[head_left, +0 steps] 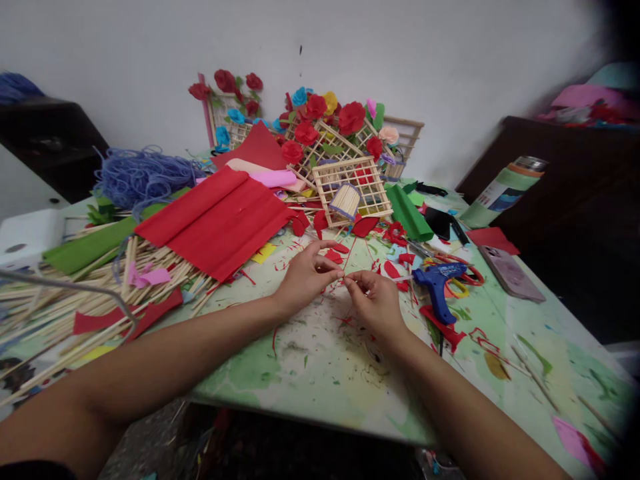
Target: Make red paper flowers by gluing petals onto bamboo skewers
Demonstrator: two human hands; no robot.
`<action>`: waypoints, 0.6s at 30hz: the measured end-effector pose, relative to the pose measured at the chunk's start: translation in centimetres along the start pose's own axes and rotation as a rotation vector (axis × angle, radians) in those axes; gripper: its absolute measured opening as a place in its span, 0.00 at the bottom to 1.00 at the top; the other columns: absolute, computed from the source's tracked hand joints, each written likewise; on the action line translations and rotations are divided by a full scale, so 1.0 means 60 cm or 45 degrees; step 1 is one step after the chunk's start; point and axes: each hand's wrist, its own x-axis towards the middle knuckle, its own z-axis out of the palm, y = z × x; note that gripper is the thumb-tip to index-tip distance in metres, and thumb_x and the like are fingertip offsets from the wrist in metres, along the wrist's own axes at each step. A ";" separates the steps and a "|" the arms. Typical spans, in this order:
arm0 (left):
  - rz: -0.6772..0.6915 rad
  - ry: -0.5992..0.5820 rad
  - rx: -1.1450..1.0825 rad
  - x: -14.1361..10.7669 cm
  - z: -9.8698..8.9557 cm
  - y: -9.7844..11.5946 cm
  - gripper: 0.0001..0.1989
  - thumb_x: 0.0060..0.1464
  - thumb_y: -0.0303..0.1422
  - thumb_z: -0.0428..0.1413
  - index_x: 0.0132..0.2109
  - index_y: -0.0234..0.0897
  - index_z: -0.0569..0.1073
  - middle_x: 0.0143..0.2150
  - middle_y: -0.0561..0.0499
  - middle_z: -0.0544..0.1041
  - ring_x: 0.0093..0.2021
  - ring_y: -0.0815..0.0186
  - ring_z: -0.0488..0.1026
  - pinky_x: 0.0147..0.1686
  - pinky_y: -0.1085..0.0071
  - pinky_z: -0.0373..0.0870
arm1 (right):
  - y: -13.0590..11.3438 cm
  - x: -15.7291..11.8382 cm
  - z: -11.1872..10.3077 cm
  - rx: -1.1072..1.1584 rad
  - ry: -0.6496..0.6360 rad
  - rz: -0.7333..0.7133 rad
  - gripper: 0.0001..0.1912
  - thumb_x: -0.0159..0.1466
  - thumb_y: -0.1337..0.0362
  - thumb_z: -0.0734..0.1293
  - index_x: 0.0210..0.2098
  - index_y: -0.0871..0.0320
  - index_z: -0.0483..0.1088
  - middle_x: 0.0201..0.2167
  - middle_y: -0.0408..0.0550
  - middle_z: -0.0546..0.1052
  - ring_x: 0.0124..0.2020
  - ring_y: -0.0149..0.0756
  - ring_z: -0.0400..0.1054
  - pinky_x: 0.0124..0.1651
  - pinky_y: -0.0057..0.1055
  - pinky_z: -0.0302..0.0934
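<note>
Over the middle of the table, my left hand (309,277) and my right hand (374,297) meet at the fingertips, both in a pinch. A thin red strip (352,255) runs up from between them; its lower end is hidden by the fingers. Cut red paper petals (336,255) lie just beyond my left hand. To the right of my right hand, a blue glue gun (440,287) rests on its side. Behind the hands stands a small stick lattice (327,180) with a little stick basket (345,202) on its front.
Red crepe paper (215,220) covers a pile of thin sticks (165,263) at left, near tangled blue cord (145,177). Paper flowers (353,119) on lattices lean against the wall. Scissors (473,275), a phone (510,272) and a bottle (503,190) are at right. Paper scraps litter the table (300,380).
</note>
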 end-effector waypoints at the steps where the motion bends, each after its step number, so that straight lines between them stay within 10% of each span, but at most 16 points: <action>1: 0.001 -0.003 -0.019 0.000 0.000 -0.001 0.29 0.44 0.29 0.61 0.54 0.33 0.64 0.28 0.52 0.76 0.29 0.69 0.73 0.33 0.72 0.67 | 0.000 0.000 0.000 0.002 -0.001 -0.003 0.12 0.60 0.59 0.62 0.30 0.58 0.76 0.23 0.46 0.77 0.23 0.33 0.66 0.27 0.28 0.54; 18: -0.129 -0.004 -0.342 -0.003 0.008 -0.008 0.34 0.40 0.31 0.64 0.55 0.34 0.60 0.27 0.56 0.72 0.26 0.73 0.68 0.28 0.75 0.63 | -0.012 -0.004 0.004 0.230 -0.066 0.088 0.14 0.59 0.59 0.63 0.23 0.59 0.73 0.15 0.40 0.66 0.18 0.28 0.56 0.23 0.26 0.50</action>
